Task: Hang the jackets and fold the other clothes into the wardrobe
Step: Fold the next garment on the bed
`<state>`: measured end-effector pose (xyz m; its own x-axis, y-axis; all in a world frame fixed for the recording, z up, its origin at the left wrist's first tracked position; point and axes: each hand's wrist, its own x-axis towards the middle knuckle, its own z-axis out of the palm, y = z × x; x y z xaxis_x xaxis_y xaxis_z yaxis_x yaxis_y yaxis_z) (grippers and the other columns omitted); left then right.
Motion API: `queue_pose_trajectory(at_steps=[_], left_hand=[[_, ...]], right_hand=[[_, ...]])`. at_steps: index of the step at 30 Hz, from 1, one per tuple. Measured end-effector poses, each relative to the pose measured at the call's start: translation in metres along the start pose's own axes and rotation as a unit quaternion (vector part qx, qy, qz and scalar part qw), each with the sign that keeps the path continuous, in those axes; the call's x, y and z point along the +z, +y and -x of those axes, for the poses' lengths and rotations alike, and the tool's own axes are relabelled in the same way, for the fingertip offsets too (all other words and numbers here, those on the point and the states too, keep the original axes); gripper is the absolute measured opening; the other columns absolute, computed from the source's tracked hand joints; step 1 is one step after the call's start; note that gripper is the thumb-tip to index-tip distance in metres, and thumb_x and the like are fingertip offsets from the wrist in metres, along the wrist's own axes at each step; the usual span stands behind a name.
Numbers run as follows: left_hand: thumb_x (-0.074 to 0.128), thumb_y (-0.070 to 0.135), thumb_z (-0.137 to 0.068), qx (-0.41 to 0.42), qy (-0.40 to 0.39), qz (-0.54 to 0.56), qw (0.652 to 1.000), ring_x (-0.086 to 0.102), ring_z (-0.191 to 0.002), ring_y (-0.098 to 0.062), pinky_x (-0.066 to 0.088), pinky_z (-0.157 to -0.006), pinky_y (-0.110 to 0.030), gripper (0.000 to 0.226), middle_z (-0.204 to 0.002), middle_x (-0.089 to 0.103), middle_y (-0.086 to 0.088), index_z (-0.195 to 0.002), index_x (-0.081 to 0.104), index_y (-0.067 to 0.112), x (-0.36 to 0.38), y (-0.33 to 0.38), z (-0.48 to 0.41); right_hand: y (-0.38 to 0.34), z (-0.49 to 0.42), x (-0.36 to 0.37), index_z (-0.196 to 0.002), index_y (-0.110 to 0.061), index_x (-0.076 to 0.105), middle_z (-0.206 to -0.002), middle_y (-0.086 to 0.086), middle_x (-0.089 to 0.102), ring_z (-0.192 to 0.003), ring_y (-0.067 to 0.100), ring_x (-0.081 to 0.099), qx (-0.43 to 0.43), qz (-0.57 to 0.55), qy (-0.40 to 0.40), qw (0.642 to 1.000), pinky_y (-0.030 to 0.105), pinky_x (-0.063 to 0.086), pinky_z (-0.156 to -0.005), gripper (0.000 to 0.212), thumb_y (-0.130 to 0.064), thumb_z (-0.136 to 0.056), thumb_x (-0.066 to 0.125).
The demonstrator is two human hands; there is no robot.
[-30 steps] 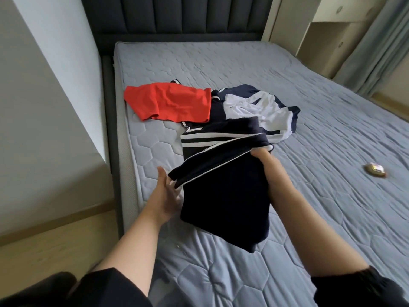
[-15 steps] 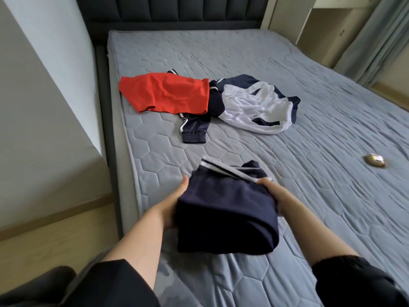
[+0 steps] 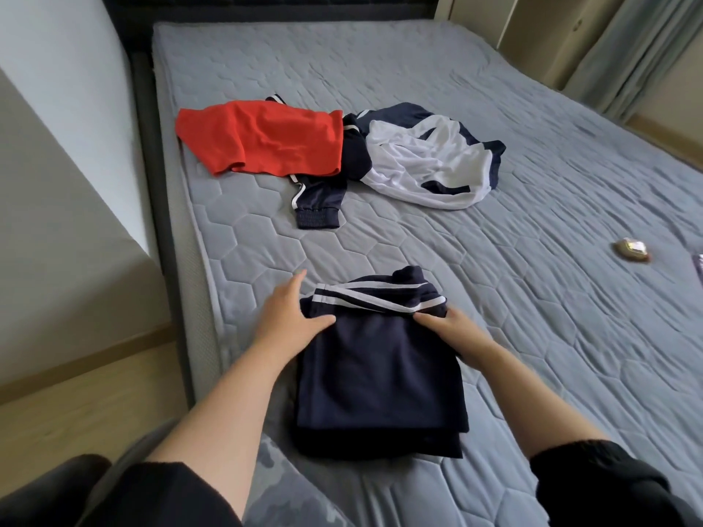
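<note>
By the mattress (image 3: 243, 237) edge, left hand (image 3: 290, 322) touches, right hand (image 3: 454, 332) pinches folded trousers (image 3: 380, 382).

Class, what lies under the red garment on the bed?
A navy sleeve with a white stripe pokes out from beneath the red garment. Whatever else lies under it is covered.

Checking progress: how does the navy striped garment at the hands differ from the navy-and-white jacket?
The navy striped garment is folded flat; the navy-and-white jacket lies crumpled and spread. The left hand and right hand touch the garment; neither touches the jacket. Both rest on the mattress.
</note>
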<state>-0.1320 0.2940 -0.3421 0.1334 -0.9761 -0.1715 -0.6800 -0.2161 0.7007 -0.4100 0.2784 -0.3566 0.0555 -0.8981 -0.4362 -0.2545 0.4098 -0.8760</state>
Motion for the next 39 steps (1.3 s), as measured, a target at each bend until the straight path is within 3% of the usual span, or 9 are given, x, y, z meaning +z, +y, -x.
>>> queue_pose_trajectory(at_steps=[2, 5, 8, 12, 18, 23, 29, 34, 39], left_hand=[[0.079, 0.03, -0.074, 0.128, 0.054, -0.029, 0.99, 0.046, -0.121, -0.023, 0.034, -0.1, -0.028, 0.067, -0.127, 0.052, -0.003, -0.134, 0.051, 0.019, 0.01, 0.004, -0.001], [0.077, 0.02, -0.076, 0.168, 0.084, -0.03, 0.982, 0.051, -0.106, -0.026, 0.034, -0.087, -0.022, 0.033, -0.106, 0.059, -0.005, -0.106, 0.067, 0.011, 0.024, 0.006, 0.001], [0.077, 0.018, -0.077, 0.15, 0.108, -0.015, 0.983, 0.051, -0.1, -0.026, 0.034, -0.08, -0.024, 0.022, -0.096, 0.058, -0.006, -0.094, 0.066, 0.009, 0.027, 0.01, 0.001], [0.074, 0.026, -0.081, 0.109, 0.085, 0.022, 0.99, 0.05, -0.101, -0.026, 0.035, -0.083, -0.024, 0.021, -0.09, 0.059, -0.005, -0.089, 0.069, 0.007, 0.025, 0.011, -0.001], [0.064, 0.035, -0.087, 0.019, 0.024, 0.088, 0.996, 0.053, -0.094, -0.027, 0.04, -0.078, -0.033, 0.025, -0.085, 0.059, -0.005, -0.082, 0.06, 0.01, 0.02, 0.013, -0.003], [0.06, 0.023, -0.09, 0.011, 0.043, 0.111, 0.993, 0.048, -0.063, -0.012, 0.033, -0.052, -0.012, 0.018, -0.064, 0.052, 0.007, -0.074, 0.054, 0.017, 0.017, 0.011, -0.004], [0.058, 0.02, -0.091, -0.003, 0.06, 0.132, 0.989, 0.046, -0.06, -0.01, 0.033, -0.051, -0.013, 0.018, -0.063, 0.051, 0.003, -0.077, 0.058, 0.009, 0.016, 0.01, -0.005], [0.058, 0.019, -0.092, -0.035, 0.055, 0.161, 0.985, 0.051, -0.068, -0.015, 0.037, -0.058, -0.02, 0.015, -0.075, 0.058, -0.004, -0.084, 0.062, 0.006, 0.017, 0.009, -0.006], [0.059, 0.02, -0.09, -0.07, 0.04, 0.094, 0.992, 0.057, -0.08, -0.027, 0.038, -0.065, -0.029, 0.02, -0.084, 0.063, -0.012, -0.089, 0.066, 0.002, 0.018, 0.003, -0.009]], right_hand=[[0.002, 0.002, 0.003, -0.099, -0.024, 0.065, -0.093, -0.012, 0.073, -0.087, 0.0, 0.068, -0.049, 0.022, -0.002, 0.999, 0.012, 0.051, -0.07, 0.018, -0.009, -0.088, 0.065], [0.003, 0.005, 0.004, -0.102, -0.023, 0.055, -0.093, -0.015, 0.065, -0.086, -0.001, 0.062, -0.057, 0.111, 0.068, 0.99, 0.017, 0.047, -0.072, 0.024, -0.019, -0.082, 0.07], [0.007, 0.006, 0.0, -0.113, -0.026, 0.046, -0.097, -0.012, 0.058, -0.079, 0.0, 0.056, -0.067, 0.162, 0.165, 0.971, 0.018, 0.04, -0.068, 0.04, -0.024, -0.081, 0.07], [0.007, 0.007, -0.01, -0.096, -0.033, 0.056, -0.083, -0.006, 0.065, -0.069, 0.005, 0.059, -0.104, 0.205, 0.205, 0.951, 0.021, 0.043, -0.062, 0.021, -0.022, -0.082, 0.065], [-0.001, 0.002, -0.02, -0.082, -0.029, 0.063, -0.077, -0.018, 0.061, -0.073, -0.003, 0.056, -0.145, 0.274, 0.183, 0.933, 0.007, 0.036, -0.063, 0.016, -0.014, -0.079, 0.067], [-0.003, -0.003, -0.023, -0.091, -0.02, 0.066, -0.082, -0.009, 0.056, -0.081, 0.012, 0.055, -0.169, 0.393, 0.132, 0.894, 0.023, 0.037, -0.073, 0.016, -0.013, -0.077, 0.068], [-0.017, -0.01, -0.035, -0.085, -0.017, 0.071, -0.085, -0.004, 0.068, -0.085, 0.007, 0.059, -0.142, 0.291, 0.097, 0.941, 0.017, 0.039, -0.078, 0.01, -0.008, -0.085, 0.066], [-0.034, -0.017, -0.046, -0.065, -0.01, 0.06, -0.059, -0.007, 0.054, -0.059, 0.006, 0.047, -0.031, 0.088, -0.044, 0.995, 0.016, 0.039, -0.063, 0.03, 0.0, -0.093, 0.053], [-0.033, -0.028, -0.028, -0.062, -0.017, 0.06, -0.058, -0.006, 0.052, -0.057, 0.009, 0.045, -0.028, 0.253, 0.059, 0.965, 0.021, 0.036, -0.056, 0.027, -0.016, -0.089, 0.061]])
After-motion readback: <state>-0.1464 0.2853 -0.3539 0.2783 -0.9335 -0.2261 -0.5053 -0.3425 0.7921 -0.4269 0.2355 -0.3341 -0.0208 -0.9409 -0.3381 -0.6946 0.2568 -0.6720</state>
